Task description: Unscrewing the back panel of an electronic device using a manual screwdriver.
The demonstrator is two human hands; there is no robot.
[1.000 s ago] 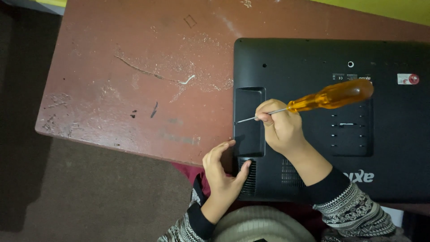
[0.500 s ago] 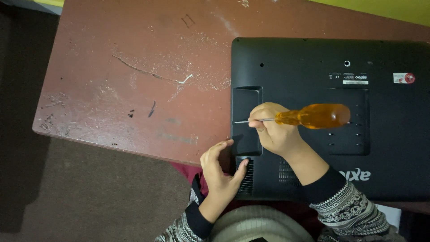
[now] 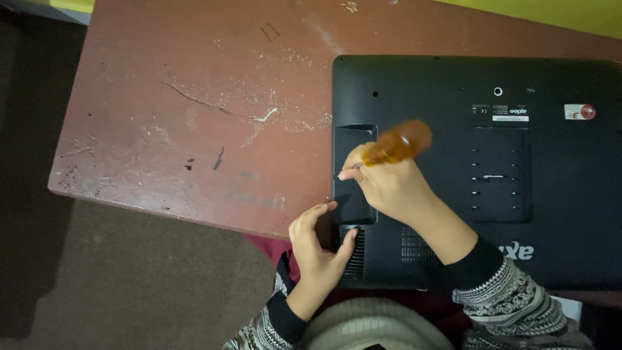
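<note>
Scratched reddish-brown tabletop (image 3: 194, 129) fills my view, a black monitor (image 3: 551, 214) lying back-up across its right half. My right hand (image 3: 389, 188) is curled tight around an orange-handled screwdriver (image 3: 395, 144), blurred, its handle pointing toward two o'clock and its tip hidden at the recessed panel (image 3: 353, 188) by the monitor's left edge. At seven o'clock from it, my left hand (image 3: 317, 249) is loosely spread, thumb touching the monitor's near-left corner by the vent grille (image 3: 356, 256).

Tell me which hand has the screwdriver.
The right hand holds the orange-handled screwdriver; the left hand only rests on the black monitor's corner.
</note>
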